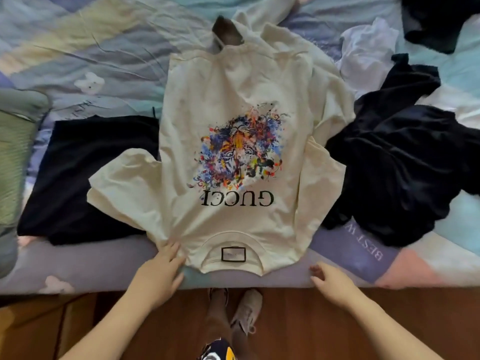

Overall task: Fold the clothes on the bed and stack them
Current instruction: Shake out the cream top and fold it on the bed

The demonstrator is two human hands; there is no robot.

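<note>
Cream T-shirt (233,152) spread print-up on bed (104,266), collar at near edge, hem far: long axis runs straight away from person. Left hand (161,271) flat, fingers straight, pressing shirt's near-left shoulder; touching cloth, apparently not pinching. Right hand (330,279) relaxed, empty, just off near-right shoulder on bedcover. Left is nearer. Folded dark garment (85,178) lies left, unfolded dark heap (400,172) right.
</note>
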